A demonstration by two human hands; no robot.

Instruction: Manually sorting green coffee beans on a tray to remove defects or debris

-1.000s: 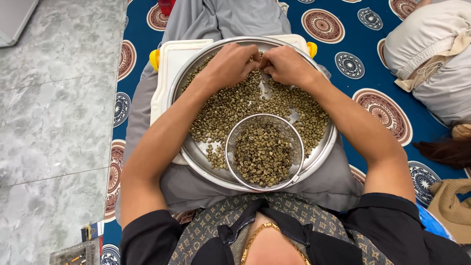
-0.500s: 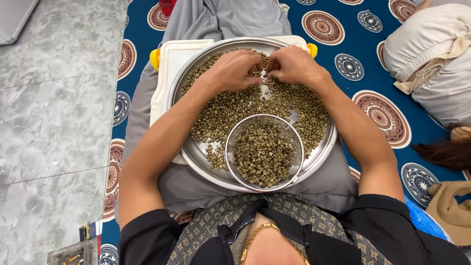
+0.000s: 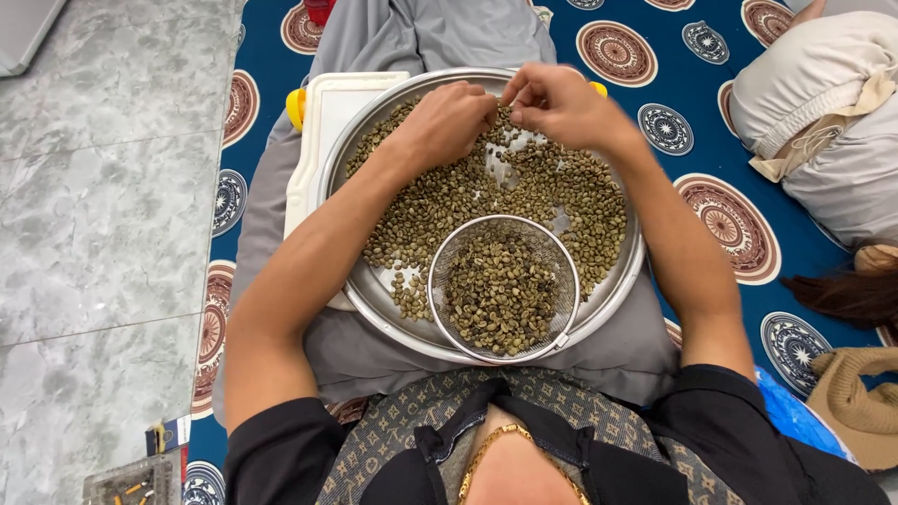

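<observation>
We keep our left hand (image 3: 447, 122) and right hand (image 3: 558, 105) together, fingertips pinching single beans (image 3: 524, 192), over the metal tray (image 3: 613, 295); the mesh sieve (image 3: 505, 288) sits behind them, nearer our body.

A mesh strainer (image 3: 503, 290) of beans sits in the bean-strewn round tray (image 3: 617, 281) on a lap.

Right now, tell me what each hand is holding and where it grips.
Both hands pinch among the beans in the metal tray. Whether the left hand or right hand grips a bean cannot be told; the fingertips hide it.
</observation>
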